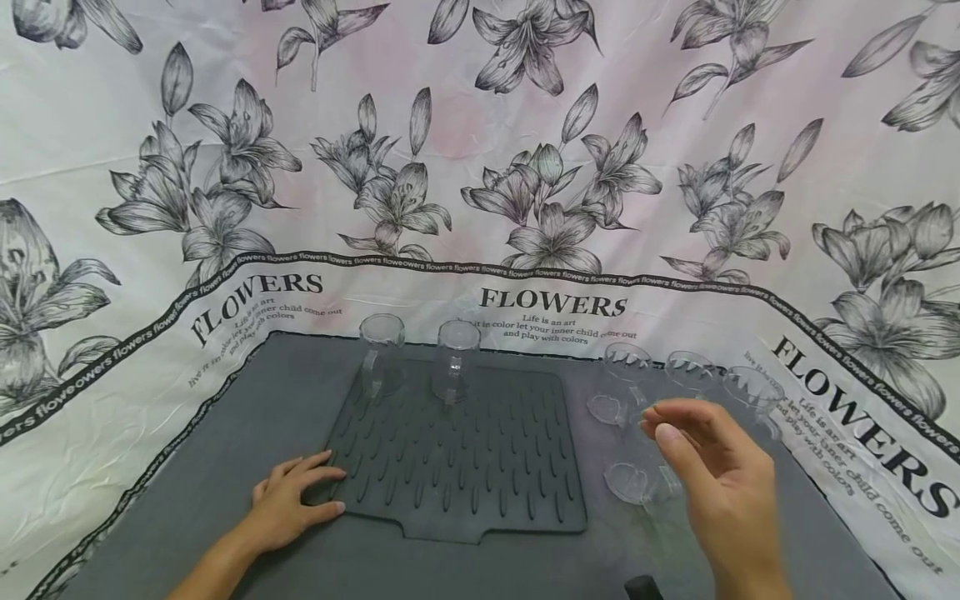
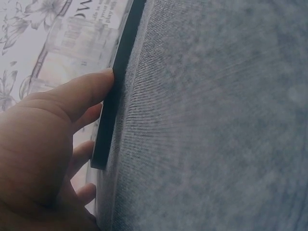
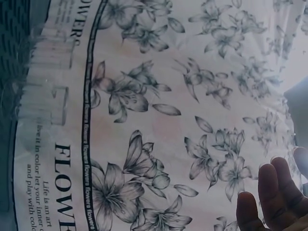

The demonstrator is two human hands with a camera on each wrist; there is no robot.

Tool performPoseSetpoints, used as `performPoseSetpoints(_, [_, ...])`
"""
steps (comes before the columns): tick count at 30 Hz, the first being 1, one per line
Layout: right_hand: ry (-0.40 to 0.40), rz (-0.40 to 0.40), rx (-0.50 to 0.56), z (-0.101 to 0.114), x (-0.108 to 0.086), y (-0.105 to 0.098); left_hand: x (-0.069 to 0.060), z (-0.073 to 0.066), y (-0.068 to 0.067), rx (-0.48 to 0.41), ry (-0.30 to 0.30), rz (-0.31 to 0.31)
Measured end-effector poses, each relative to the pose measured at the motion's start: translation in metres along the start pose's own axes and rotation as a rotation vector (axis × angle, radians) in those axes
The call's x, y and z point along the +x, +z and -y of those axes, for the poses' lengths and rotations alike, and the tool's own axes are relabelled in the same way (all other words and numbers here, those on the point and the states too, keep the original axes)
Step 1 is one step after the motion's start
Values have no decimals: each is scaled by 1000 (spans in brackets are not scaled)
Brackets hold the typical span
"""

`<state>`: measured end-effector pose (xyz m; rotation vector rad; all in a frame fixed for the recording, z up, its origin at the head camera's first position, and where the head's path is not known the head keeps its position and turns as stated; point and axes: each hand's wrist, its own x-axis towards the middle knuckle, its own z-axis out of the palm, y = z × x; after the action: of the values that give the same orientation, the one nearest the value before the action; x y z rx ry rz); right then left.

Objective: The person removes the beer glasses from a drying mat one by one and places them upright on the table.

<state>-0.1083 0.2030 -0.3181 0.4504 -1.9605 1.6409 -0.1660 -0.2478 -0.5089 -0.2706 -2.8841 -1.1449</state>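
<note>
In the head view, a dark ridged mat (image 1: 517,442) lies on the grey bench (image 1: 217,442), with a clear mug (image 1: 383,358) at its far left corner and a second mug (image 1: 457,360) just right of it along the far edge; the gap probably keeps their handles from knocking. More clear mugs (image 1: 690,368), overlapping too much for a sure count, stand toward the bench's far right corner. The left hand (image 1: 288,496) touches the mat's left edge by the near corner, fingers and thumb spread, likely to steady it against sliding. The right hand (image 1: 716,471) is raised over the bench's right side, fingers loosely curved, thumb close to the fingertips; nothing shows in its grasp. In the left wrist view, the thumb tip meets the mat's edge, other fingers partly hidden beyond. In the right wrist view, fingertips stand at the lower right, pinching nothing visible, before a flowered cloth (image 3: 166,125).
</note>
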Motion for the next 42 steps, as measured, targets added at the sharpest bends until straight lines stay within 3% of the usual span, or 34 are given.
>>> performPoseSetpoints(6, [-119,78,116,-10,12,10,-1,0,3,-5,-8,-9])
performPoseSetpoints(14, [-108,111,108,-23,27,29,1,1,1,-5,1,-11])
performPoseSetpoints(25, [11,115,99,-46,49,60,1,1,1,1,-7,-5])
performPoseSetpoints(31, [96,129,120,-70,62,82,1,-1,0,-1,-17,1])
performPoseSetpoints(38, [124,174,131,-97,71,102,2,1,2,2,-18,-1])
performPoseSetpoints(42, [179,190,143,-111,73,114,2,2,2,5,-12,-12])
